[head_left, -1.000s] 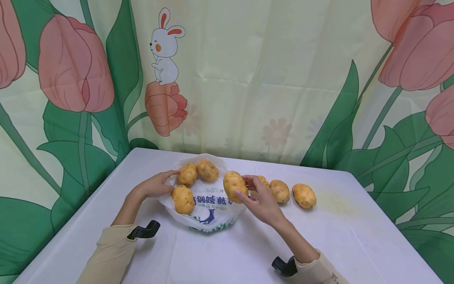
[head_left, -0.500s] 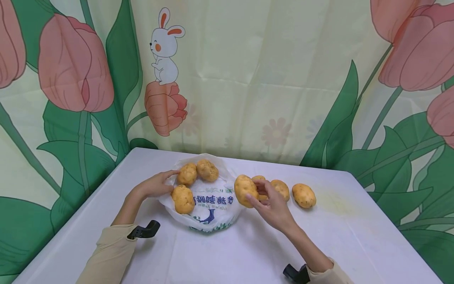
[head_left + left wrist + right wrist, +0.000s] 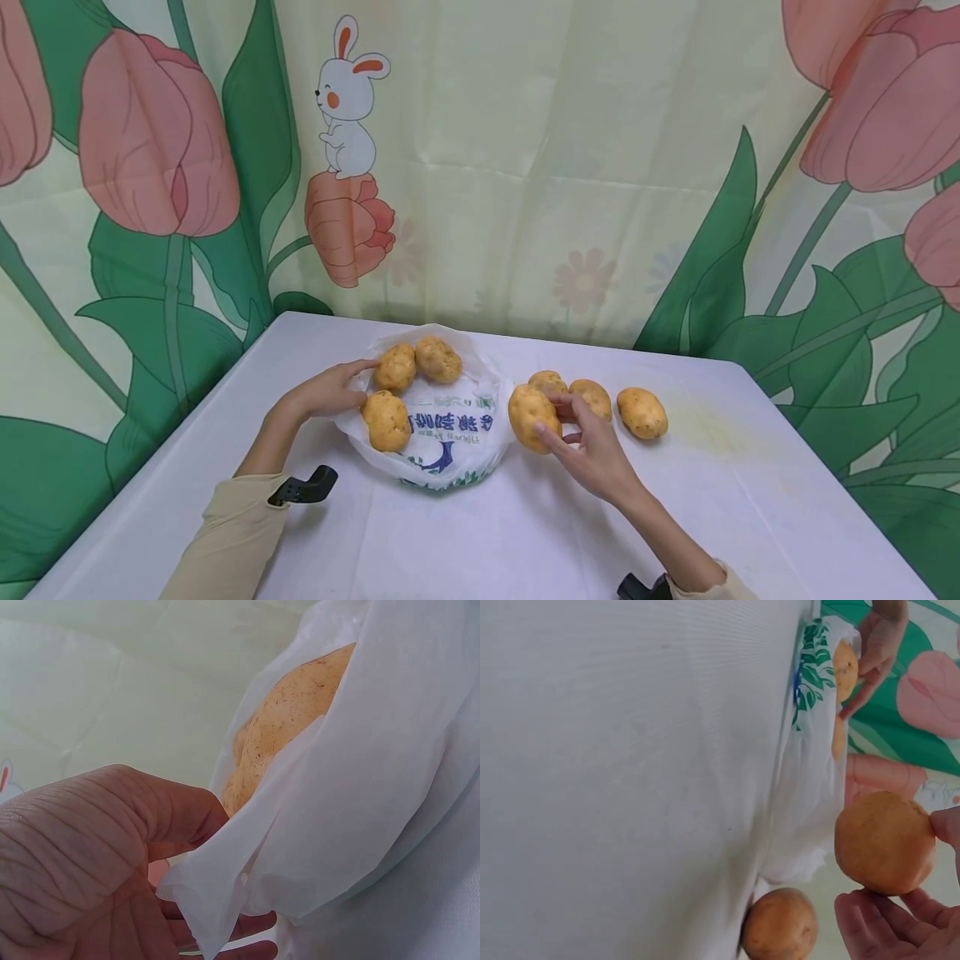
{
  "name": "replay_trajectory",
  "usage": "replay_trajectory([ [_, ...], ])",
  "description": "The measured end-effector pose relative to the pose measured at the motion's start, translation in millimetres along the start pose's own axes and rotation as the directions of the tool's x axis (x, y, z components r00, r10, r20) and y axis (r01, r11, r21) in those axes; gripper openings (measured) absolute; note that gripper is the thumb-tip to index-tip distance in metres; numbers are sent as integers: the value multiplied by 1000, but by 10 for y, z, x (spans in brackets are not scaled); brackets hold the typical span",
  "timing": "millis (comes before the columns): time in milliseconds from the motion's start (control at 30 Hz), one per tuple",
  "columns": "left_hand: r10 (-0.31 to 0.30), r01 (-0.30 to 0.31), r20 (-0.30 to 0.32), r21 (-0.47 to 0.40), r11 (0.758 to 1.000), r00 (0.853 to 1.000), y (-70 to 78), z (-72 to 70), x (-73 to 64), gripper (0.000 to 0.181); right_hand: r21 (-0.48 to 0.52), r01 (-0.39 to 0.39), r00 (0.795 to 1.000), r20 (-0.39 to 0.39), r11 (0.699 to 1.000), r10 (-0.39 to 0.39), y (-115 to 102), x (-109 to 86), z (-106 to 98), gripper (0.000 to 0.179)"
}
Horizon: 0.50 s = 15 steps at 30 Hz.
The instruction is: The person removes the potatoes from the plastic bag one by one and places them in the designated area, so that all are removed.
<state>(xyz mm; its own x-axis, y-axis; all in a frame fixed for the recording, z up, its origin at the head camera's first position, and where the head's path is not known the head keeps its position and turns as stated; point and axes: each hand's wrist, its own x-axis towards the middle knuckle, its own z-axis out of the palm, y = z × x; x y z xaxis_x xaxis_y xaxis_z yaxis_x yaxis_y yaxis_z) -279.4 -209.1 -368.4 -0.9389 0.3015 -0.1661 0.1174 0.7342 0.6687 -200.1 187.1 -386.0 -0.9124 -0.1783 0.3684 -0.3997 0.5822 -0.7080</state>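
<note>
My right hand (image 3: 594, 454) grips a yellow potato (image 3: 534, 418) just beyond the right edge of the white plastic bag (image 3: 457, 467). The right wrist view shows this potato (image 3: 885, 844) between thumb and fingertips, raised off the table. At the bag's left side, my left hand (image 3: 330, 392) holds its rim; up close the bag's edge (image 3: 217, 877) passes between thumb and fingers. Inside the bag sit three potatoes: one at the back (image 3: 438, 359), one by the left fingertips (image 3: 396, 367), and a lumpy one in front (image 3: 387, 422). Blue and green print marks the bag.
Right of the bag, three more potatoes lie on the white-covered table (image 3: 450, 542): one partly hidden behind the held potato (image 3: 548, 382), one behind the right fingers (image 3: 592, 398), and one farther right (image 3: 642, 412). A tulip-printed curtain (image 3: 510, 167) hangs behind the table.
My right hand has carried its potato to the right and toward me, from over the bag's right edge to outside it. The left hand stays put at the rim.
</note>
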Motion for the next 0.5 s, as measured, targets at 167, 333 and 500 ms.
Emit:
replay_trajectory([
  [167, -10, 10, 0, -2, 1000, 1000, 1, 1, -7, 68, -5, -34, 999, 14, 999, 34, 33, -52, -3, 47],
  [333, -15, 15, 3, 1, 1000, 1000, 5, 2, -8, 69, -31, -68, 997, 19, 997, 69, 62, -90, -15, 47],
  [500, -26, 26, 4, -2, 1000, 1000, -2, 3, -2, 69, -60, -97, 994, 35, 993, 99, 83, -99, -18, 48],
])
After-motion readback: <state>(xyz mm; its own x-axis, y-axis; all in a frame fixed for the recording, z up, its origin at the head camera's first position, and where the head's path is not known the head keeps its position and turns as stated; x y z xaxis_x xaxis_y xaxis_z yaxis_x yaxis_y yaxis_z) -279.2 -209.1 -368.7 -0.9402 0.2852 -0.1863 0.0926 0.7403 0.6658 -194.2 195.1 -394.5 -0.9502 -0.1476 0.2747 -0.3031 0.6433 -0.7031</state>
